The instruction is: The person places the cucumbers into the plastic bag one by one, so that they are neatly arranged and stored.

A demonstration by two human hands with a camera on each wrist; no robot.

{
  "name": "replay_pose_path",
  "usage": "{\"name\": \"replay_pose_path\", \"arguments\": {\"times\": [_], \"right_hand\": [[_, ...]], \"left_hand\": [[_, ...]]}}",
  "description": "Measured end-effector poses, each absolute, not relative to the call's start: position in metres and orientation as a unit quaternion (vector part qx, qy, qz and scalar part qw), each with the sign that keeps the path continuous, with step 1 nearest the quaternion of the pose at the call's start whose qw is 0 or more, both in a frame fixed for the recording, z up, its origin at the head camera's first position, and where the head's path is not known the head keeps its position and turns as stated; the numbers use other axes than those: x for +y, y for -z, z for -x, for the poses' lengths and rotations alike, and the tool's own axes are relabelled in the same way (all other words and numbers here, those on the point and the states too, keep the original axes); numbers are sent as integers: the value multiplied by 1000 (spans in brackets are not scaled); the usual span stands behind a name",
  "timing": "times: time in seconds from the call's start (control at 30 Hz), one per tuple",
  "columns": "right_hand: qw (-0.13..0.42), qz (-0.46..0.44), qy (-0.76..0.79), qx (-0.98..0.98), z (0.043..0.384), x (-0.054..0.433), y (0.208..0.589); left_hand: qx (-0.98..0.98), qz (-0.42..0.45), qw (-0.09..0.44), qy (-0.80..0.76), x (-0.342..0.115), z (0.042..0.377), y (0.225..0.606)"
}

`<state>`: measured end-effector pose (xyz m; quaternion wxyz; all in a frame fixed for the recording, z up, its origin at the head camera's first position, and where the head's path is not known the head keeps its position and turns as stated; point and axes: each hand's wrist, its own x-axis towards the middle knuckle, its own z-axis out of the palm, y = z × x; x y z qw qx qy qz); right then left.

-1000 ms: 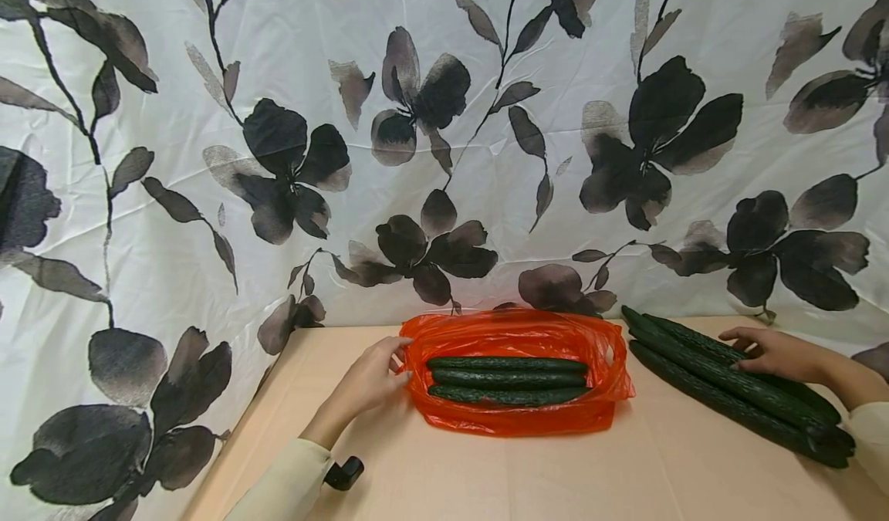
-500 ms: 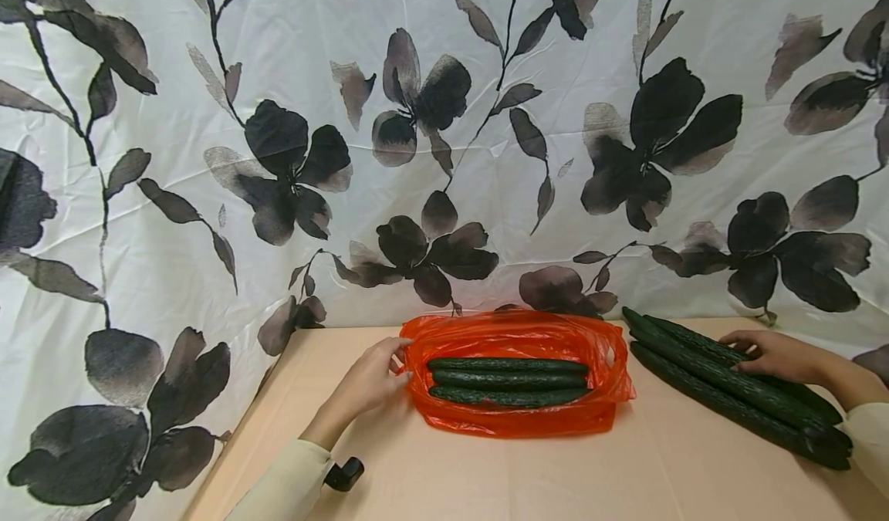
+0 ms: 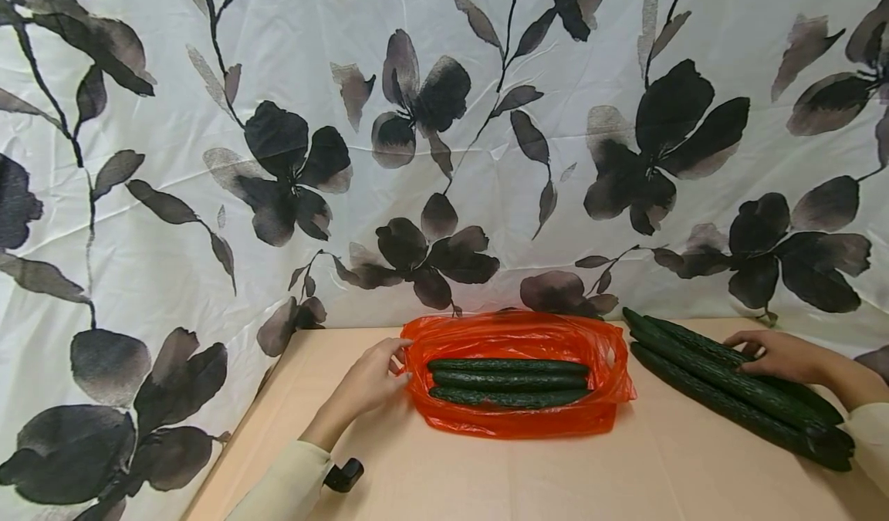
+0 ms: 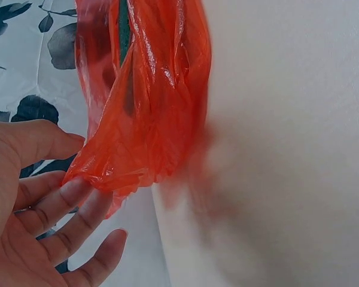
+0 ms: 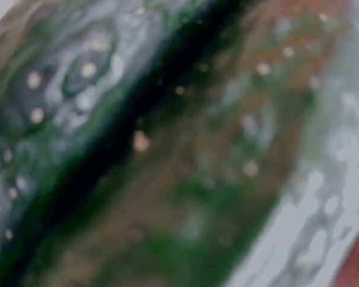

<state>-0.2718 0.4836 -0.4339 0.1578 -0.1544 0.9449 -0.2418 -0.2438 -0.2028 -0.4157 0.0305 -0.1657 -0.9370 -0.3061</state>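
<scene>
A red plastic bag [image 3: 514, 426] lies on its side on the table, with several dark green cucumbers [image 3: 507, 382] showing through its opening. At the bag's left end my left hand [image 3: 375, 370] holds the edge of the plastic. In the left wrist view, the left thumb and bent fingers [image 4: 81, 230] meet around the crumpled rim of the bag [image 4: 143, 125]. Several long cucumbers [image 3: 722, 386] lie in a slanted bunch right of the bag. Over the back one curves my right hand [image 3: 785, 357], thumb on the near side. Blurred cucumber skin [image 5: 185, 179] fills the right wrist view.
The pale table [image 3: 528, 478] ends at a white cloth [image 3: 514, 181] with dark flowers, hanging behind it. A small black device [image 3: 343, 475] sits by the left sleeve [image 3: 292, 478]. A narrow gap separates the bag from the loose cucumbers.
</scene>
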Motion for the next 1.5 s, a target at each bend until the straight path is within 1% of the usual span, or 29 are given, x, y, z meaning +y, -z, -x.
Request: {"name": "replay_pose_path", "arguments": {"times": [0.3, 0.5, 0.77, 1.03, 1.23, 1.5], "right_hand": [[141, 176, 252, 941, 277, 485, 437], [142, 187, 240, 942, 283, 487, 436], [152, 189, 235, 941, 276, 486, 432], [137, 178, 228, 947, 266, 481, 422], [138, 168, 222, 950, 262, 475, 413], [110, 178, 188, 960, 259, 460, 400]], "left_hand": [[-937, 164, 30, 306, -201, 245, 416], [-938, 162, 34, 304, -201, 246, 416], [-938, 168, 29, 303, -202, 244, 416], [-939, 172, 19, 299, -204, 242, 415], [-939, 169, 15, 298, -204, 241, 415], [-939, 160, 16, 303, -204, 239, 414]]}}
